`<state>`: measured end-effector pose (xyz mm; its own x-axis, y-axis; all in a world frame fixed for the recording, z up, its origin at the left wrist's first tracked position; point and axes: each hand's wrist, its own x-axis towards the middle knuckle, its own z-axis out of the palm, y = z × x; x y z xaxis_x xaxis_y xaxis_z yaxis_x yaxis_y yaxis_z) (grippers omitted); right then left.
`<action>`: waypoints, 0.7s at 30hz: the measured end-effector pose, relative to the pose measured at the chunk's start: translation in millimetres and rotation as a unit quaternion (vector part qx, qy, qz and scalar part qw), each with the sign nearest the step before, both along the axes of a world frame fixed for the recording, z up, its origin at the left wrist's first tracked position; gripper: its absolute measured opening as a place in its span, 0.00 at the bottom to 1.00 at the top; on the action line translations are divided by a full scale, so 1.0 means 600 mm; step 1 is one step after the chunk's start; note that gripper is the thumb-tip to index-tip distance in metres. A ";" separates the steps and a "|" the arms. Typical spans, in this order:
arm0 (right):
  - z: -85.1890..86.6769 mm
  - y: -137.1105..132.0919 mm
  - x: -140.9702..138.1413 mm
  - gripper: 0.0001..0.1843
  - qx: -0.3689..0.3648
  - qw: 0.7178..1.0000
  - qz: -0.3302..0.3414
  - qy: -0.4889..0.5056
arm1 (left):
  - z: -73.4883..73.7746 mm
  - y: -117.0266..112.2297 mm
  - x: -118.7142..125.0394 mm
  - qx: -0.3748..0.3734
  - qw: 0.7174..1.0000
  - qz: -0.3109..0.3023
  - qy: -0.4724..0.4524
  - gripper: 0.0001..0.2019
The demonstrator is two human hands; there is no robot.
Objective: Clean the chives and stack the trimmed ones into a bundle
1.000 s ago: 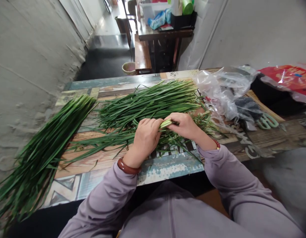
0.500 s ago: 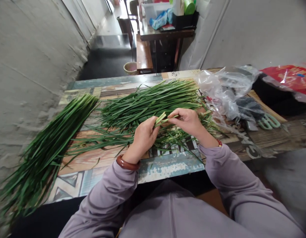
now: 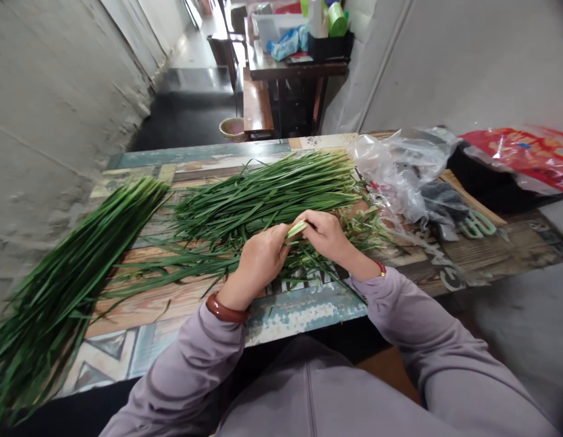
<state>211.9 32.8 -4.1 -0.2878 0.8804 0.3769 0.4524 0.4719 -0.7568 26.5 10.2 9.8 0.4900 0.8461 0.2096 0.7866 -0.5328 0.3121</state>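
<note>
My left hand (image 3: 263, 254) is closed around a few garlic chives (image 3: 297, 229), whose pale stem ends stick out toward the right. At those ends, the fingers of my right hand (image 3: 324, 235) are pinched on the stems. Just beyond both hands lies a broad pile of garlic chives (image 3: 267, 191), pale ends to the right. A second bundle of chives (image 3: 81, 273) lies slantwise at the left, its leaves hanging past the table edge. Loose trimmings (image 3: 365, 227) are scattered under and right of my right hand.
The patterned wooden table (image 3: 303, 309) carries a crumpled clear plastic bag (image 3: 390, 164), pale green-handled scissors (image 3: 478, 224) and a red package (image 3: 520, 152) on the right. A wall (image 3: 44, 91) runs along the left. Behind are a bench (image 3: 257, 103), a basket (image 3: 232, 128) and another table (image 3: 299, 70).
My right hand has closed in on the stem ends held in my left hand, so the two hands are nearer each other. The view has shifted slightly.
</note>
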 end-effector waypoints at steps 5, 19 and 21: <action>-0.003 -0.006 -0.023 0.11 -0.055 0.996 -0.053 0.048 | 0.002 0.002 0.001 0.008 0.999 0.014 0.028 0.07; 0.005 0.030 0.045 0.19 -0.115 0.977 -0.091 0.154 | 0.003 0.004 -0.002 -0.043 0.998 0.040 -0.030 0.06; 0.011 0.025 0.042 0.13 -0.107 0.986 -0.026 0.122 | 0.005 0.004 -0.001 -0.040 0.998 0.038 -0.031 0.06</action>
<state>237.1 47.6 2.6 -0.1638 0.9585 0.2334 0.2638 0.2705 -0.9259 25.8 12.5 12.6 0.4116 0.8959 0.1670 0.8018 -0.4431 0.4010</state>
